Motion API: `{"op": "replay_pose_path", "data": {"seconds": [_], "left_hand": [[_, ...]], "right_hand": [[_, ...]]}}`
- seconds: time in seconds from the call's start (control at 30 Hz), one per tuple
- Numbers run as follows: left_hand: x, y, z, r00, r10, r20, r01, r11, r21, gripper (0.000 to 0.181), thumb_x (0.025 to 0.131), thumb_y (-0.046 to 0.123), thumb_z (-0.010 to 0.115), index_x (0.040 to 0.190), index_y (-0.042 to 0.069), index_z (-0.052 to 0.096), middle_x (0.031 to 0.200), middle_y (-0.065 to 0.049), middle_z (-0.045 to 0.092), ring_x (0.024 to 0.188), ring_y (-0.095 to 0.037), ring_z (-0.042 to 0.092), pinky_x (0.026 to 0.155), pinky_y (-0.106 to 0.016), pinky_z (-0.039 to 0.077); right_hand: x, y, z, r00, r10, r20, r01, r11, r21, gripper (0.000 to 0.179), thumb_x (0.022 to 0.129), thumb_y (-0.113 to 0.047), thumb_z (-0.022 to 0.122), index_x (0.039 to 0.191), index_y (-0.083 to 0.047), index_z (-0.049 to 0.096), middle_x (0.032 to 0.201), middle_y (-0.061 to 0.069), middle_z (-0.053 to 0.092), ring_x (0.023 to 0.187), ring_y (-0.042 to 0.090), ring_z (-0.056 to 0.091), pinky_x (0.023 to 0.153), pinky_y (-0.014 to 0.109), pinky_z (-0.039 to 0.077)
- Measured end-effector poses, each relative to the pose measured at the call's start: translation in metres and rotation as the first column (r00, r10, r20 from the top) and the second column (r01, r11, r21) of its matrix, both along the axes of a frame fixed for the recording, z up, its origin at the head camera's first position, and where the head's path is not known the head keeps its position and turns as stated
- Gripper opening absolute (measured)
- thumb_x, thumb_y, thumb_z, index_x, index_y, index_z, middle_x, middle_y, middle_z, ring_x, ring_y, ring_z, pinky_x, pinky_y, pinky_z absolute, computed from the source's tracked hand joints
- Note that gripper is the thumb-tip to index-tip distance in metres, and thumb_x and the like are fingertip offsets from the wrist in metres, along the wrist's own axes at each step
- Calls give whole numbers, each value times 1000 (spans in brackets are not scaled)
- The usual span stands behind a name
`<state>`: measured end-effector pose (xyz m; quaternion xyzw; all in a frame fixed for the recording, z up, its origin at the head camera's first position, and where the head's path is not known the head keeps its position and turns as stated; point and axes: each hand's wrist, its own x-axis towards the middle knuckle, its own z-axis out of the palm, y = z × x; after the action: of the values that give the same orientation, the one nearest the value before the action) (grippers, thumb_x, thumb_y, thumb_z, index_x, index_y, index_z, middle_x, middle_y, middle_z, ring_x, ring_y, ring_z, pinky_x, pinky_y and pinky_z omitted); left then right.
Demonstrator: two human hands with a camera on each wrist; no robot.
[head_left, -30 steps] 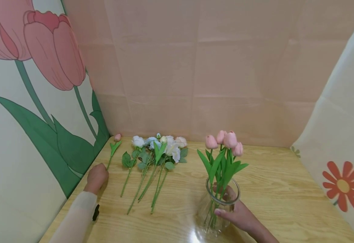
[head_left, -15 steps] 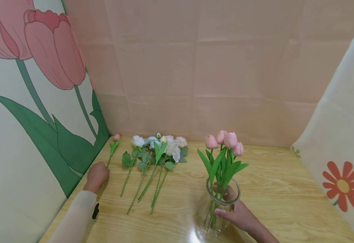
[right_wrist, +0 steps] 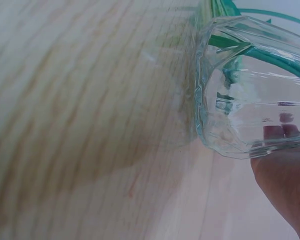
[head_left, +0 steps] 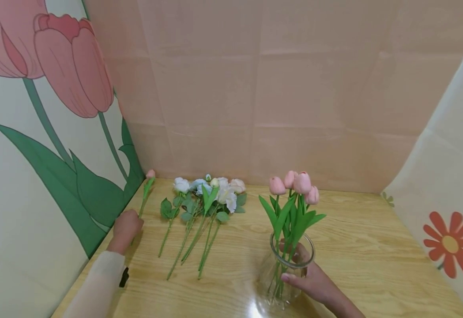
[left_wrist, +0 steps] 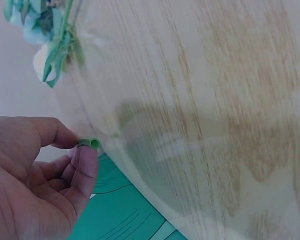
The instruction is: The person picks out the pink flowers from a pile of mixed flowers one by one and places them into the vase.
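At the table's left edge my left hand point(head_left: 127, 227) pinches the green stem of a pink tulip point(head_left: 150, 174). Thumb and finger meet on the stem point(left_wrist: 94, 143) in the left wrist view, its cut end facing the camera. My right hand point(head_left: 314, 280) grips the side of a clear glass vase point(head_left: 263, 282), which stands upright on the table. Several pink tulips point(head_left: 301, 183) with green leaves stand in the vase. The right wrist view shows the faceted base of the vase point(right_wrist: 202, 100), with fingers seen through the glass.
Several loose flowers lie between the hands, among them a white flower point(head_left: 181, 185), a pale blue one point(head_left: 199, 187) and a cream one point(head_left: 225, 196). A pinkish cloth point(head_left: 255, 110) hangs behind the wooden table point(head_left: 358, 247). Printed cloths stand at left and right.
The tulip in my left hand has tipped up off the table, its head now slightly higher and further left. My right hand and the vase stay in place.
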<state>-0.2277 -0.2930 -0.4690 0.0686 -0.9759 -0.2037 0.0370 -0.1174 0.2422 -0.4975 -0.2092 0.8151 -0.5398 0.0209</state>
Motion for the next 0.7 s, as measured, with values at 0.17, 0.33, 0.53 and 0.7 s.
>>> {"op": "replay_pose_path", "data": {"seconds": [0.17,0.33,0.53,0.7], "left_hand": [[2,0,2,1000,8,-3,-8,1000,-3,34,91,3,49,58,10,45,57,-9,52,50,-22,51,45,-32,42],[1,-1,3,1000,8,-4,-8,1000,-20,34,90,5,50,58,10,44,58,-10,53,52,-23,52,47,-33,43],[3,1,7,999,5,-39,-6,1000,-25,31,91,7,53,61,8,45,62,-12,53,55,-25,53,50,-37,44],[5,4,10,999,10,-31,-10,1000,-4,32,92,11,55,62,9,46,62,-10,51,55,-24,51,50,-35,43]], "right_hand": [[0,-1,2,1000,7,-20,-7,1000,1,80,89,-5,71,154,-1,25,150,30,42,133,62,37,95,80,35],[1,-1,5,1000,10,-15,-10,1000,3,78,89,-7,71,154,-2,27,150,29,42,133,61,38,97,80,35],[1,-1,5,1000,15,-7,-15,1000,4,78,90,-5,70,154,-2,26,150,31,41,133,62,37,95,80,34],[0,-1,1,1000,-3,10,3,1000,5,78,90,-6,70,154,-1,26,151,30,41,134,61,37,97,81,33]]}}
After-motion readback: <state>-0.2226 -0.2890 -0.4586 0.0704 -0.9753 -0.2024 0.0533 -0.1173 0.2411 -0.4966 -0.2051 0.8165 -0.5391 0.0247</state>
